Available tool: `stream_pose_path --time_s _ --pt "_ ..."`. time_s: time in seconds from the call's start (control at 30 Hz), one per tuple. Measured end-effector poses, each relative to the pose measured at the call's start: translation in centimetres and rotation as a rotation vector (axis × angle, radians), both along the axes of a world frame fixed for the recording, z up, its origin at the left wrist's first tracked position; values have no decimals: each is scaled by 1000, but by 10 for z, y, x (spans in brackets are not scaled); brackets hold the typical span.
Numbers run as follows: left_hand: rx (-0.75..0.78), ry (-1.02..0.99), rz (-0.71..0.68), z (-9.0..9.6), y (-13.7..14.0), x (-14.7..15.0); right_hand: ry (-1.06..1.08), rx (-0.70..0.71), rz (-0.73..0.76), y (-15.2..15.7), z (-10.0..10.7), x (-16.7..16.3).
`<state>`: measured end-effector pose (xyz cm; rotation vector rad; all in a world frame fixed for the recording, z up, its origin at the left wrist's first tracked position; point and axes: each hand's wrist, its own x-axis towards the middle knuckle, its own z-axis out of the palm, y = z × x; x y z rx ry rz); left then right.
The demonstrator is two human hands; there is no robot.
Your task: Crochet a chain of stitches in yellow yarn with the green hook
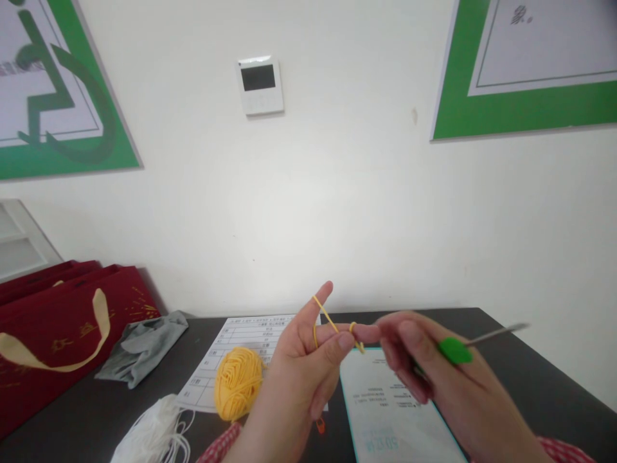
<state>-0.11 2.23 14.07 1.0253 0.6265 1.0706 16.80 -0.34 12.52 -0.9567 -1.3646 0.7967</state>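
1. So, on my feed the left hand (308, 366) has its index finger raised under yellow yarn (328, 314), thumb pinching the strand against a looped finger
2. The right hand's (448, 382) fingers curl around a green-handled tool (456, 350), metal end pointing away
3. The yellow ball (238, 384) sits on the worktop (530, 379)'s printed sheet (205, 386)
4. I judge this as loop-setting; next calls for a taut strand and the tool turned inward

Soft light brightens the white wall (332, 193) most mid-frame, fading outward, while the right fingers (402, 321) blur slightly.
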Motion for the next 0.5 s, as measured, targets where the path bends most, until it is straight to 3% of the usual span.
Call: stream_pose_path --time_s 0.13,0.27,0.5 --pt "10 -12 6 -6 0 3 13 -130 82 6 -8 -19" --pt "-3 -10 -4 -6 -1 4 66 -103 122 6 -11 -22" --pt "-22 17 -89 -5 -2 1 -9 -76 54 11 -15 -22"
